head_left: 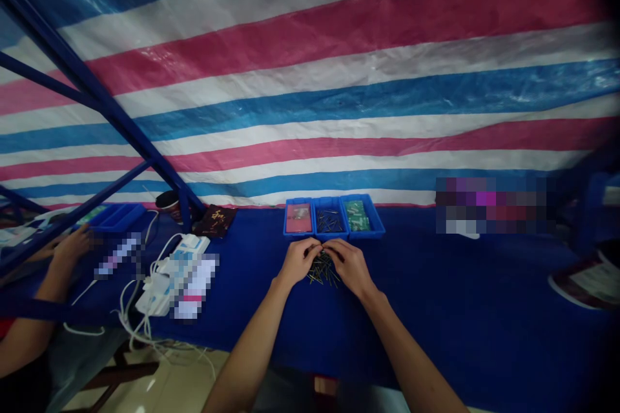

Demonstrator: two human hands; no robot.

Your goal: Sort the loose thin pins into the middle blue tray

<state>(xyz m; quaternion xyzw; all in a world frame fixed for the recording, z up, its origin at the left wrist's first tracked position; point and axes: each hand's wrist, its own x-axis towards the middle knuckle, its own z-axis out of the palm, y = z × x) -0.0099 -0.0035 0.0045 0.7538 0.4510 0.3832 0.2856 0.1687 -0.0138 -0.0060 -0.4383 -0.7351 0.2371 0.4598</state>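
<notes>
My left hand (pixel 299 262) and my right hand (pixel 349 264) meet at the fingertips above a small pile of thin metal pieces like screws or nails (pixel 323 274) on the blue table. Both hands are closed in a pinch; whatever is between the fingertips is too small to make out. Just beyond them stand three blue bins side by side. The left bin (pixel 287 232) has a pink bottom and a few small pale pieces. Dark, thin screw-like pieces lie in the middle bin (pixel 330 236). In the right bin (pixel 378 224) are small light pieces on green.
White power strips (pixel 167 277) with tangled cables lie to the left, near a dark packet (pixel 216 221) and a dark cup (pixel 168 203). Blue frame bars (pixel 130 132) cross the left side. Another person's hand (pixel 72 248) works there. A round container (pixel 593 281) stands far right.
</notes>
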